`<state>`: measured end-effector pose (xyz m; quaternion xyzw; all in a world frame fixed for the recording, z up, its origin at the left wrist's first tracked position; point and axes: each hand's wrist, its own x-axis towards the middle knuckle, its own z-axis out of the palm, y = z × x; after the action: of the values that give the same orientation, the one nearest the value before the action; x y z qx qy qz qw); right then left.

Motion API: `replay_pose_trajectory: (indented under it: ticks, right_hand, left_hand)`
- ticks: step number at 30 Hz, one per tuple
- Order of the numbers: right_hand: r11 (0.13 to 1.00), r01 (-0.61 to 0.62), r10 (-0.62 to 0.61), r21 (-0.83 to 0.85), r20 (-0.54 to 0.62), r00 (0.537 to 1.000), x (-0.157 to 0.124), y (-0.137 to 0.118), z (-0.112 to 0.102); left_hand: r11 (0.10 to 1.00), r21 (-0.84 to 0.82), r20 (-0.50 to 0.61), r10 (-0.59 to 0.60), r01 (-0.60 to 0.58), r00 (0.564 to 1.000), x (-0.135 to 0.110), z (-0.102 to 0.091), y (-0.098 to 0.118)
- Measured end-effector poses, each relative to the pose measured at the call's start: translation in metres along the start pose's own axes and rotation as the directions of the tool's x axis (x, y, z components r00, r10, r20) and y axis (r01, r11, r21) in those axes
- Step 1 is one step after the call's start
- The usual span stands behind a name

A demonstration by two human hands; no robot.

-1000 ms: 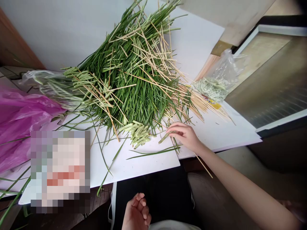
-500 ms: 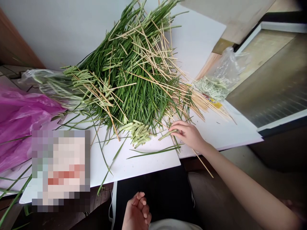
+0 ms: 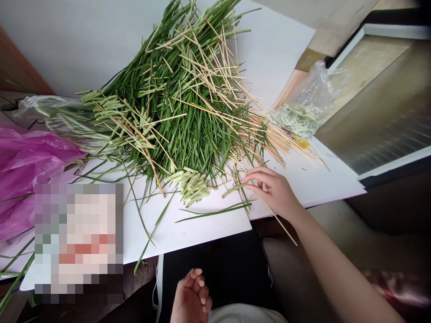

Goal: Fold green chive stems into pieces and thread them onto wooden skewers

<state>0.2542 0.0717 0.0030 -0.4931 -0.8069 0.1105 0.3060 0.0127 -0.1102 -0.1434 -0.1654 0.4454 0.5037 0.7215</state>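
The left hand (image 3: pixel 191 296) rests low before the table's near edge, fingers loosely curled, palm bare, nothing visible in it. To its right and farther off lies a pile of short green bundles (image 3: pixel 191 186). Right of that pile, apart from it on the table, is a single slim green piece (image 3: pixel 233 190). At this piece's right end is the right hand (image 3: pixel 274 190), thumb and index tips almost together; whether they grip the piece cannot be determined. Judged good practice: light fingertip pressure, the piece kept straight and clear of the loose leaves (image 3: pixel 213 211) on the near side, the left hand available to steady it.

Surface and room: a pink bag (image 3: pixel 30 161) at far left; a white tabletop (image 3: pixel 215 226) with small specks; a large heap of green leaves (image 3: pixel 198 139) at centre, farther back; thin sticks (image 3: pixel 284 141) fanned to its right; one stick (image 3: pixel 281 225) overhanging the near edge below the right wrist. A clear bag (image 3: pixel 325 83) stands beyond the sticks; a framed panel (image 3: pixel 380 103) closes the right.
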Motion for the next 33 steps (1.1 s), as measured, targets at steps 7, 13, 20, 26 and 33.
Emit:
replay_pose_trajectory:
  ticks: [7,13,20,26,33]
  right_hand:
    - [0.983,0.066,-0.059,-0.171,0.046,0.997,-0.005,-0.029,0.018]
    - [0.944,0.151,-0.115,-0.293,0.136,0.984,0.008,-0.033,0.038]
    - [0.979,0.174,-0.177,-0.107,-0.026,0.984,-0.006,-0.03,0.036]
    - [0.98,0.128,-0.072,0.151,-0.33,0.941,-0.029,-0.046,0.035]
    - [0.907,0.151,0.03,0.394,-0.416,0.909,-0.039,-0.065,0.035]
  left_hand:
    - [1.0,0.004,-0.002,0.002,-0.002,1.0,0.001,-0.001,-0.001]
    - [0.998,0.01,-0.01,-0.061,0.062,0.998,0.008,-0.006,0.003]
    - [0.999,-0.012,-0.002,-0.047,0.047,0.999,0.006,-0.007,0.003]
    - [0.997,0.004,-0.001,-0.078,0.078,0.997,0.007,-0.007,0.007]
    - [0.998,0.007,0.001,-0.067,0.067,0.998,0.008,-0.009,0.006]
